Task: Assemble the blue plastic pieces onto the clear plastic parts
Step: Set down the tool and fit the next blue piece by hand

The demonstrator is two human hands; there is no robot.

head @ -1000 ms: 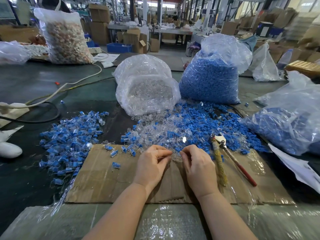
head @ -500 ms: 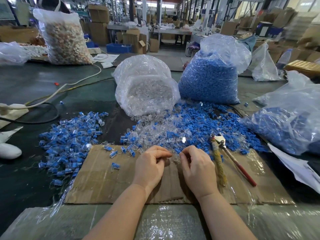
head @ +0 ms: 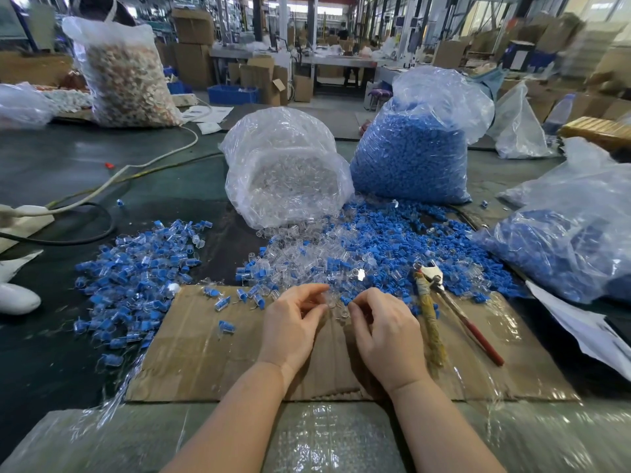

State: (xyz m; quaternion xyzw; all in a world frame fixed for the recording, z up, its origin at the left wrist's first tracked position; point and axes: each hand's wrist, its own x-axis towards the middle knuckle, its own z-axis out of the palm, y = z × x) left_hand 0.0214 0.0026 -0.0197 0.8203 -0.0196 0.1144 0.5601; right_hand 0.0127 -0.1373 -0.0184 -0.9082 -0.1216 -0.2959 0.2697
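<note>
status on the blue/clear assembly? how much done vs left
Done: a pile of assembled pieces lies left of the cardboard. In hand: the left hand and right hand meet over a clear part; whether either grips it is unclear. Left: most of it, by the mixed loose heap, bag of clear parts and bag of blue pieces.

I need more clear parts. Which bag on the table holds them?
The bag lying on its side, mouth spilling clear parts toward the hands. The upright bag right of it holds blue pieces.
</note>
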